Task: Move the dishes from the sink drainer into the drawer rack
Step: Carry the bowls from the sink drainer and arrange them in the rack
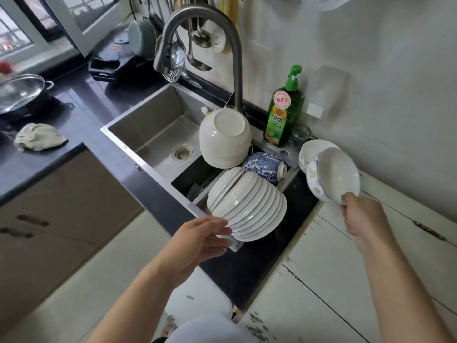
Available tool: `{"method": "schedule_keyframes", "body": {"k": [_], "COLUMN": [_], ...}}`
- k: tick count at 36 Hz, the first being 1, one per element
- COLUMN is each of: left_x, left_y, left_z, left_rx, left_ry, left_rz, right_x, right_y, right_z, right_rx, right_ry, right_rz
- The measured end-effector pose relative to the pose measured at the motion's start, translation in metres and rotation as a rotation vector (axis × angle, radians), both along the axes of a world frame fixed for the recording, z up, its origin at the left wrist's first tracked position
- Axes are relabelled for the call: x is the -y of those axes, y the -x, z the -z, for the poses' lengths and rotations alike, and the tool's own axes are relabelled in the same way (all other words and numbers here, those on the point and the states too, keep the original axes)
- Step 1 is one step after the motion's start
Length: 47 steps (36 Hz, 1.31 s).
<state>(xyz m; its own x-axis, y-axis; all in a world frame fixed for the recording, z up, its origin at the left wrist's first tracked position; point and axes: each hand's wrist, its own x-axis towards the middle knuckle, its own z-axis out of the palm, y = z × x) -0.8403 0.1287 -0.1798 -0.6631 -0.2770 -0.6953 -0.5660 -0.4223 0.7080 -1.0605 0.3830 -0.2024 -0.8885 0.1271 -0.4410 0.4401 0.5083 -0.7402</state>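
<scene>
The right hand (363, 214) pinches a white bowl (333, 178) by its rim, tilted, above the worktop (329, 256) right of the sink (153, 125). The left hand (197, 241) is wide, fingers relaxed, just beside the plate stack (247, 204) in the drainer (232, 246). Glazed ware looks slippery, brittle and heavy when stacked; probably best taken by rims, 1 or 2 at once. No drawer rack shows.
</scene>
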Motion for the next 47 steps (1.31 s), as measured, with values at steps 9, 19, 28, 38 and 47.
{"method": "schedule_keyframes", "body": {"k": [9, 19, 28, 38, 47], "left_x": [-0.053, -0.041, -0.026, -0.024, -0.018], "left_y": [0.013, -0.005, -0.012, -0.018, -0.026], "left_z": [0.023, 0.03, 0.032, 0.028, 0.029], "left_rx": [-0.113, -0.118, -0.166, -0.098, -0.194], "left_ry": [-0.323, -0.11, -0.192, -0.16, -0.288], "left_rz": [-0.22, -0.474, -0.63, -0.697, -0.718], "right_x": [0.053, 0.063, 0.042, 0.057, 0.046], "right_y": [-0.116, -0.088, 0.123, 0.156, 0.127], "right_z": [-0.004, -0.004, 0.068, 0.078, 0.054], "right_rx": [0.089, 0.331, 0.221, 0.403, 0.286], "right_ry": [-0.182, 0.096, 0.154, 0.015, 0.198], "right_rz": [-0.648, -0.902, 0.072, 0.061, 0.054]}}
